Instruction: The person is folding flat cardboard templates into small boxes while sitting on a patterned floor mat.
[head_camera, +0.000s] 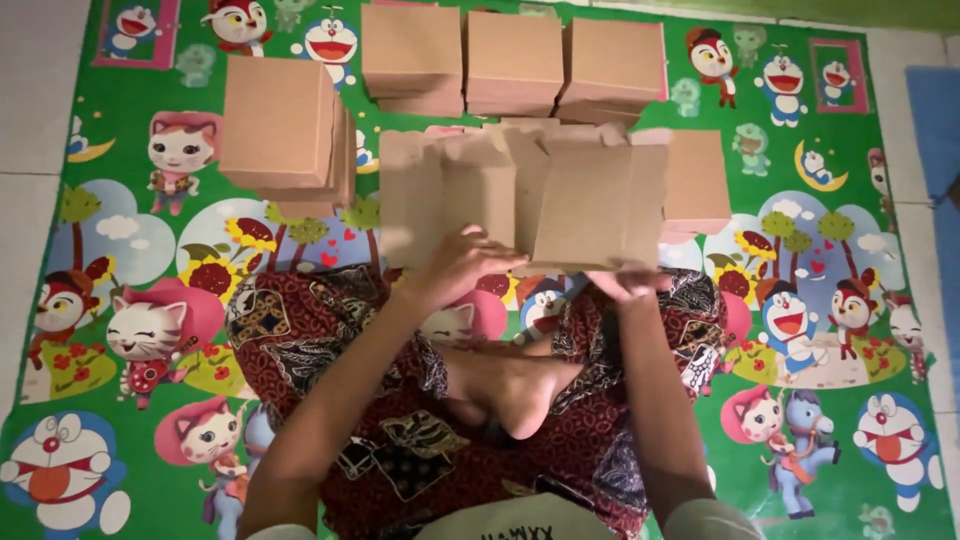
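Holding a flat, unfolded brown cardboard box blank (545, 200) upright above the lap, plain and matte, with notched flaps along its top edge and fold creases running down its panels. Left hand (462, 262) gripping the lower edge near the middle, fingers curled over the front; right hand (628, 283) pinching the bottom right corner from beneath, mostly hidden by the cardboard.

Sitting cross-legged in patterned dark red cloth (400, 440) on a bright green cartoon play mat (120, 400), printed with cats, flowers and clouds, lying over a pale tiled floor (30, 120).

Standing beyond the blank: three stacks of cardboard (512, 60) in a row at the far edge, one taller, slightly fanned stack (282, 140) to the left, and one more low stack (697, 185) just behind the blank's right side, making five stacks plus the single blank in hand.
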